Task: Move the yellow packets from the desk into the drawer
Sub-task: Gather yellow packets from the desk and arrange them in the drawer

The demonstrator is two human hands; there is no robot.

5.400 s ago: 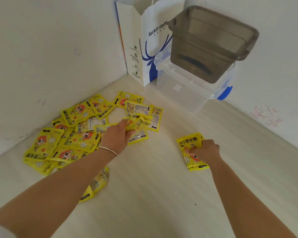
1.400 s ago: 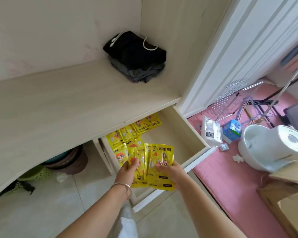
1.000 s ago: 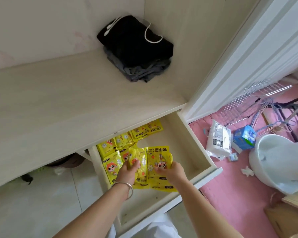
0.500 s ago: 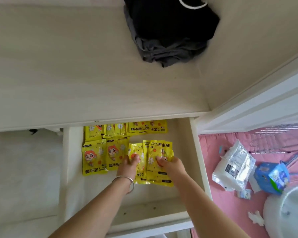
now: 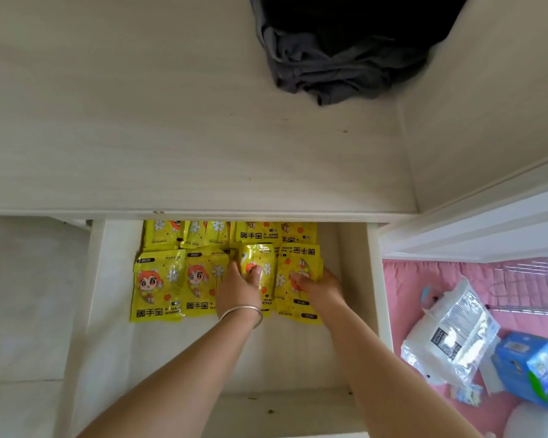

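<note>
Packets [image 5: 298, 281] go down in a neat row as we reach both arms into the open drawer [image 5: 114, 311] under the desk [image 5: 171, 137]. Our left hand [image 5: 238, 287], a bangle [image 5: 244, 311] at its wrist, presses a packet [image 5: 258, 263] with the thumb on top and the fingers curled at its edge, apparently to slide it flush against its neighbours. Our right hand [image 5: 318, 286] lies on the rightmost packet, fingers bent over its face, likely to hold it flat while the row is squared. Two more packets [image 5: 159, 286] lie face up just to the left, and another row [image 5: 228, 235] sits behind them, partly tucked beneath the desk's edge. We judge the side-by-side layout is meant to leave the bare front of the drawer free for further loads. Whether any packets remain on the desk we cannot tell, since only a bundle of dark clothes [image 5: 336, 58] shows on the stretch in view. Beside the drawer, a white bag [image 5: 450, 339] and a blue box [image 5: 529, 368] lie on the pink floor.
</note>
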